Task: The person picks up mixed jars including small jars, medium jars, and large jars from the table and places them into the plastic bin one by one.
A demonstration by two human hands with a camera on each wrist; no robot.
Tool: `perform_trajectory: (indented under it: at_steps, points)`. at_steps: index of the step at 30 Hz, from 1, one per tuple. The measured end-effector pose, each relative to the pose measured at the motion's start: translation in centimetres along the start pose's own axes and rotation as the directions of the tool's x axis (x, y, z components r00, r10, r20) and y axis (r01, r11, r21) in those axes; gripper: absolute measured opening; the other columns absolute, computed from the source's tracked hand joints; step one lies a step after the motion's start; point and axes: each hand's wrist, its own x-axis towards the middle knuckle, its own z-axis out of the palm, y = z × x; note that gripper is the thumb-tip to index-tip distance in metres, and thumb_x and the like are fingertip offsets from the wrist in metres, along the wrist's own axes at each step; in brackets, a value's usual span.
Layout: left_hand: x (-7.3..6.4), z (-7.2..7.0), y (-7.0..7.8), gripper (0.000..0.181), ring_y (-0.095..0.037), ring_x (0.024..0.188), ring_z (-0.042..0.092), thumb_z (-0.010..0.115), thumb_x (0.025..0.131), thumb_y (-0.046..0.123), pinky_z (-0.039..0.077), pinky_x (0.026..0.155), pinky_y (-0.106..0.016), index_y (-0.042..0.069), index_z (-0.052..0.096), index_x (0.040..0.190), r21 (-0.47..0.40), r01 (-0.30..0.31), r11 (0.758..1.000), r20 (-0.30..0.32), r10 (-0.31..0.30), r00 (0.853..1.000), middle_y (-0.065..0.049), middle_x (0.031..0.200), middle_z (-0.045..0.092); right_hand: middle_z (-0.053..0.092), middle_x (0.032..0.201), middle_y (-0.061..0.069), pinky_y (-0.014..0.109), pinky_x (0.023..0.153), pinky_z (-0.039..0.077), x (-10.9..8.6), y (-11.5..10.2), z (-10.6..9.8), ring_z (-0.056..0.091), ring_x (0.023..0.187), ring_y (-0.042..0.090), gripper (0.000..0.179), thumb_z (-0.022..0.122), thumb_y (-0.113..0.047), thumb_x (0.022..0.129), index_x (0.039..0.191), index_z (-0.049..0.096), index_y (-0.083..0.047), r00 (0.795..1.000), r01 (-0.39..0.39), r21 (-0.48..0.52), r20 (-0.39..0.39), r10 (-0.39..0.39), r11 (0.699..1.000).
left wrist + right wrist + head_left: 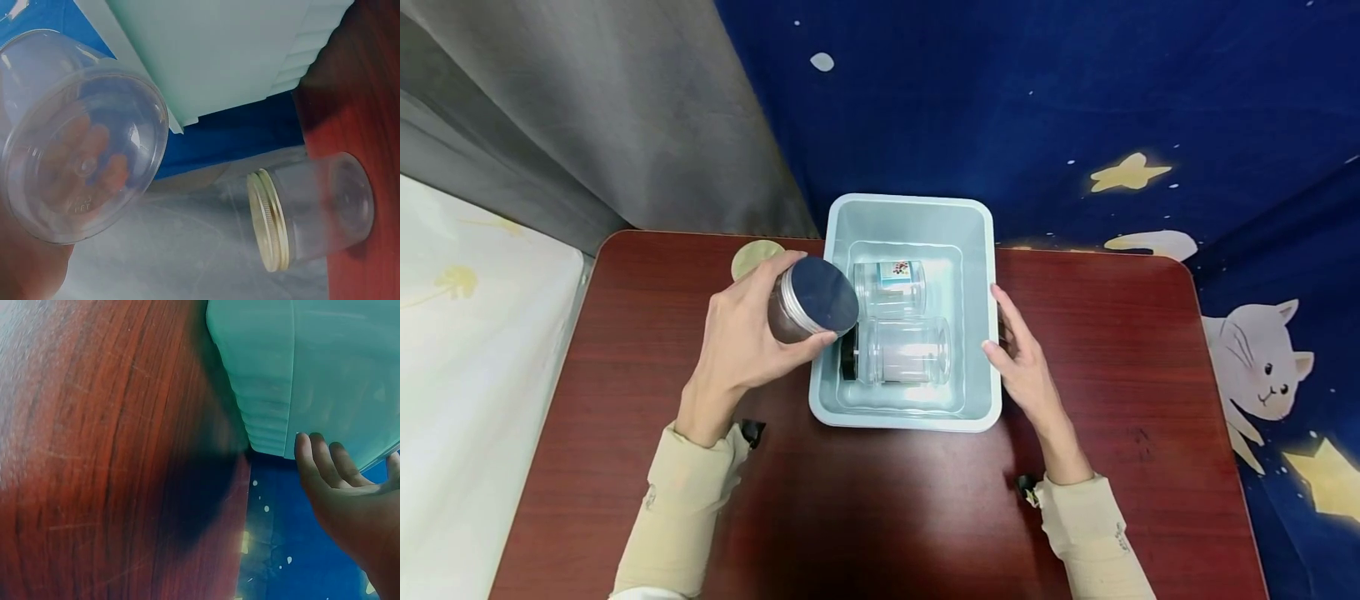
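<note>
My left hand [737, 333] grips a clear plastic jar [87, 156] with a dark lid [825, 294] and silver rim, tilted over the left edge of a pale blue-green plastic tub [910, 421]. Through its clear base, fingers show in the left wrist view. Two clear jars lie on their sides in the tub: a smaller labelled jar [890, 287] and, nearer me, a larger black-lidded jar [913, 352]. My right hand [1026, 362] holds the tub's right side, thumb over the rim and fingers against the outer wall [350, 369].
Left of the tub, a clear jar with a gold lid [269, 222] stands on the reddish-brown table [887, 508], mostly hidden behind my left hand in the head view. Behind the table hang a grey curtain [647, 108] and a blue curtain [970, 100].
</note>
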Motion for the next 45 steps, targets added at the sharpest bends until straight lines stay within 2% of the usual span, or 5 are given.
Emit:
perform_trajectory:
  at_steps: [9,15,29,39,45]
  points:
    - [1.5,0.1,0.7,0.084,-0.018,0.097,0.063,0.076,0.067,0.059,0.053,0.076,-0.044,0.019,0.057,0.138,-0.034,-0.069,0.997,-0.001,0.069,0.998,0.002,0.12,0.066,0.034,0.155,0.021,0.024,0.1,0.041,0.0,-0.1,0.1,0.044,0.132,0.012,0.07,0.052,0.014,0.093,0.156,0.027,-0.003,1.0,-0.002,-0.009,-0.007,0.002,1.0]
    - [2.3,0.4,1.3,0.08,-0.017,0.1,0.062,0.075,0.069,0.055,0.052,0.079,-0.044,0.017,0.058,0.137,-0.053,-0.116,0.992,-0.022,0.115,0.993,0.0,0.119,0.067,0.033,0.155,0.023,0.024,0.099,0.042,0.0,-0.1,0.2,0.045,0.131,0.01,0.071,0.052,0.016,0.092,0.156,0.026,-0.002,1.0,0.004,-0.002,-0.007,-0.004,1.0]
    - [3.5,1.4,2.2,0.088,-0.02,0.107,0.064,0.082,0.061,0.059,0.052,0.087,-0.042,0.014,0.062,0.134,-0.024,-0.207,0.978,-0.046,0.206,0.978,-0.003,0.122,0.068,0.033,0.155,0.024,0.024,0.099,0.042,0.0,0.0,0.2,0.045,0.131,0.011,0.07,0.05,0.016,0.093,0.156,0.026,-0.002,1.0,0.016,0.009,-0.008,-0.016,1.0]
    - [4.6,2.8,2.8,0.087,-0.017,0.094,0.065,0.081,0.059,0.066,0.051,0.065,-0.037,0.018,0.064,0.13,0.024,-0.265,0.964,-0.003,0.265,0.964,0.002,0.113,0.071,0.033,0.155,0.024,0.025,0.101,0.04,0.0,0.1,0.1,0.044,0.133,0.015,0.071,0.05,0.016,0.093,0.156,0.027,-0.003,1.0,0.024,0.018,-0.007,-0.024,1.0]
    - [4.9,3.6,2.8,0.088,-0.017,0.1,0.064,0.08,0.062,0.067,0.053,0.075,-0.038,0.016,0.064,0.132,0.017,-0.288,0.958,0.027,0.287,0.958,0.002,0.121,0.068,0.033,0.155,0.023,0.026,0.101,0.04,0.1,0.1,0.1,0.043,0.133,0.019,0.071,0.05,0.017,0.092,0.156,0.026,-0.001,1.0,0.023,0.02,-0.003,-0.023,1.0]
